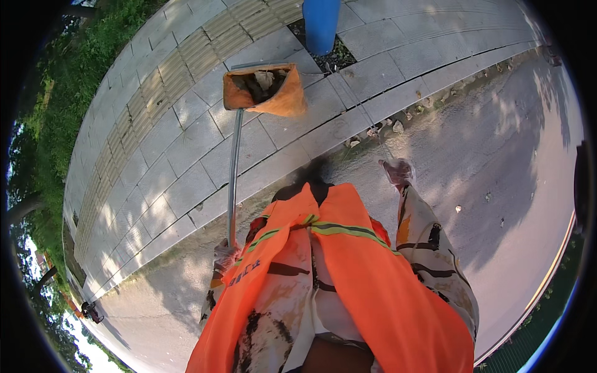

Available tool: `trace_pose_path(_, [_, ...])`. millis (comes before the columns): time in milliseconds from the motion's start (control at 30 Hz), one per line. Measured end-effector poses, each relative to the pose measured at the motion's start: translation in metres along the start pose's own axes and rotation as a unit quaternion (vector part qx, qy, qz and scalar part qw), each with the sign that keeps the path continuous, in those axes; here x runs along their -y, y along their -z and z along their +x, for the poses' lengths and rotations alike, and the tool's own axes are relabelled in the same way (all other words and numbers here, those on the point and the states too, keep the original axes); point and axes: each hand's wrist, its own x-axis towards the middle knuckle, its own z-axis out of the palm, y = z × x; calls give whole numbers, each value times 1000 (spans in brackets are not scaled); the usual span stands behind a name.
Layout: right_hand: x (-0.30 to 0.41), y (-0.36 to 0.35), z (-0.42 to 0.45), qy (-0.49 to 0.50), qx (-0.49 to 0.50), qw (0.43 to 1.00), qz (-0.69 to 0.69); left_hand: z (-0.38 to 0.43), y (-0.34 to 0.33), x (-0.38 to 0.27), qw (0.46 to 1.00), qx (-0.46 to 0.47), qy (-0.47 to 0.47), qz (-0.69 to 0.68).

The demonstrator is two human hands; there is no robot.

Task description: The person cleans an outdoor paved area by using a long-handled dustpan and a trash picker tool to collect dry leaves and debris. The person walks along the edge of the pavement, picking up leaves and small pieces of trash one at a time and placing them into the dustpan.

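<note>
My left hand (226,255), in a clear plastic glove, grips the lower end of a metal pole (232,186). At the pole's far end an orange long-handled dustpan (284,100) rests over the paving, with dry leaves (264,80) inside. My right hand (399,172), also in clear plastic, is closed around the near end of long thin metal rods (357,102), which look like litter tongs. They reach over the kerb towards a planting gap (345,52) beside a blue post-like object (321,28). The exact shape of their tips is hard to make out.
A stone kerb (298,151) runs diagonally between the paved sidewalk and the road (471,186). Fallen leaves (397,127) lie along the gutter. Ribbed tactile paving (186,51) and green shrubs (60,135) are beyond. A small dark figure or object (92,312) stands far left.
</note>
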Motion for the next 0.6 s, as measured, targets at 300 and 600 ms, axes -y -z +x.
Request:
trace_pose_path(300, [34, -10, -9, 21, -23, 998, -58, 0, -43, -38, 987, -152, -47, 5])
trace_pose_path(600, [82, 24, 20, 118, -70, 978, -155, -32, -16, -16, 976, -208, -23, 60])
